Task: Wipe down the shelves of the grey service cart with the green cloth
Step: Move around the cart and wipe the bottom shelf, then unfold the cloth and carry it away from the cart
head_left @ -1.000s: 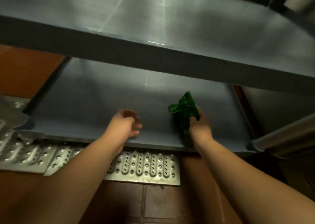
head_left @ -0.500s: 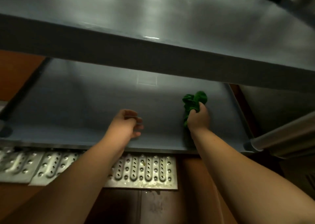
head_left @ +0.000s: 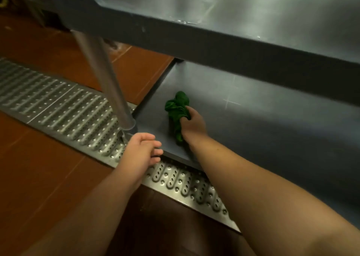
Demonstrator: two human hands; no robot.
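one right hand (head_left: 192, 124) grips green cloth (head_left: 176, 109) on lower shelf (head_left: 272, 123).

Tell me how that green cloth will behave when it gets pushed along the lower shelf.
The green cloth is bunched in folds in the right hand, so it is probably soft and floppy, not stiff. It likely weighs little. On the smooth lower shelf it should slide easily, though loose ends may trail.

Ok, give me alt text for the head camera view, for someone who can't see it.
A person's right hand grips a bunched green cloth on the lower shelf of a grey cart, near its left end. The left hand, loosely curled and holding nothing, is at the shelf's front edge beside a metal post. A perforated metal floor grate runs across red-brown tiles below.
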